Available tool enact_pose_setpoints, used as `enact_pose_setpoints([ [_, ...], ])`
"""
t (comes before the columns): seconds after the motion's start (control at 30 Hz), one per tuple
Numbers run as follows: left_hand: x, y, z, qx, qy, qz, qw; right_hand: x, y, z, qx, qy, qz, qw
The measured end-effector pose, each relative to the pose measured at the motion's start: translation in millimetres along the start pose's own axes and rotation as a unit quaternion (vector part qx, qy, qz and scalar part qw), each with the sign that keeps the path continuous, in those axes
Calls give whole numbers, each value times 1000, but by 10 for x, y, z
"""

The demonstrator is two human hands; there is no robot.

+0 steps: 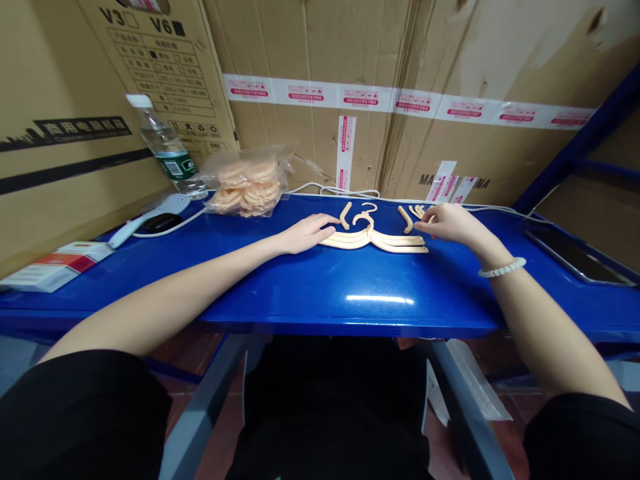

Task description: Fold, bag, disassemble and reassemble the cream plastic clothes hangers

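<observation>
A small stack of cream plastic hangers (380,239) lies on the blue table (350,293), hooks pointing away from me. My left hand (307,233) rests flat on the stack's left arm, fingers stretched out. My right hand (447,222) hovers at the stack's right end, fingertips pinched by a few loose cream hook pieces (411,213); what they pinch is too small to name. More loose hooks (357,212) lie just behind the stack.
A clear bag of cream hangers (249,181) and a water bottle (167,148) stand at the back left. A white hairbrush (150,217), a small box (55,265) and a white cable (330,191) lie nearby. A phone (575,255) lies at right. Cardboard boxes (400,80) wall the back.
</observation>
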State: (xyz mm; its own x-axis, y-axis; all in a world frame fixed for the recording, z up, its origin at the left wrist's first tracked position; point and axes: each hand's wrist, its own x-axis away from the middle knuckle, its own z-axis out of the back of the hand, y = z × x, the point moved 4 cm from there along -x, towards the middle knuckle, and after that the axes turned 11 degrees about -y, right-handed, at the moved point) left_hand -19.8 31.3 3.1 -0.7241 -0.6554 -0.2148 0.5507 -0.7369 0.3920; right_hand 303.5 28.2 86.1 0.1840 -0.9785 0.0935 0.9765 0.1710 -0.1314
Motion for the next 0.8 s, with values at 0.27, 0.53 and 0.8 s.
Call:
enact_pose_setpoints([
  [0.27, 9, 39, 24, 14, -7, -5, 1000, 30, -2, 12, -26, 1, -33, 999],
  [0.53, 4, -3, -11, 35, -27, -23, 999, 47, -18, 5, -100, -1, -46, 994],
  [0.8, -12, 21, -15, 20, -91, 5, 996, 5, 4, 32, -72, 64, -9, 995],
])
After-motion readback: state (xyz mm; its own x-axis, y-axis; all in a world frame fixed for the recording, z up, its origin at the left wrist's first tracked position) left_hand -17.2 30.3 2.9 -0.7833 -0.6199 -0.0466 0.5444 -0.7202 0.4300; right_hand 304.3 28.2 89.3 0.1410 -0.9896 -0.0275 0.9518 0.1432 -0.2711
